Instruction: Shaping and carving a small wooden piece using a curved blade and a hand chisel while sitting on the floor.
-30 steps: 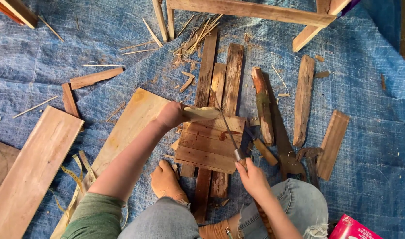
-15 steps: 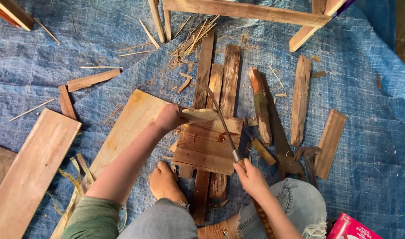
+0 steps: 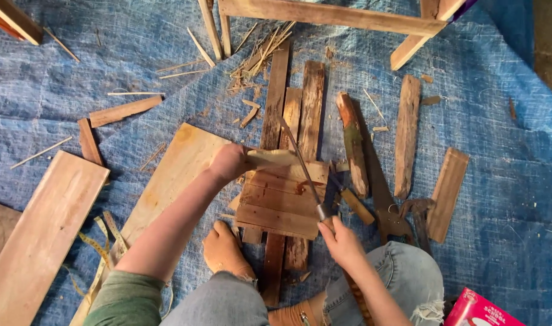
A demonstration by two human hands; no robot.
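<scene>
The thin wood strip [image 3: 270, 159] lies across the top of the slatted panel [image 3: 282, 199], just ahead of your knees. Your left hand [image 3: 227, 163] grips its end; your right hand [image 3: 342, 241] clasps the knife [image 3: 303, 172]. Keep the blade angled away from your left fingers.

A pale wood strip [image 3: 273, 158] lies crosswise on the top edge of a small panel of reddish-brown slats [image 3: 282, 199], which rests flat on longer boards on the blue tarp. A thin-bladed knife [image 3: 303, 169] slants across the panel, its tip pointing up-left past the strip.
</scene>
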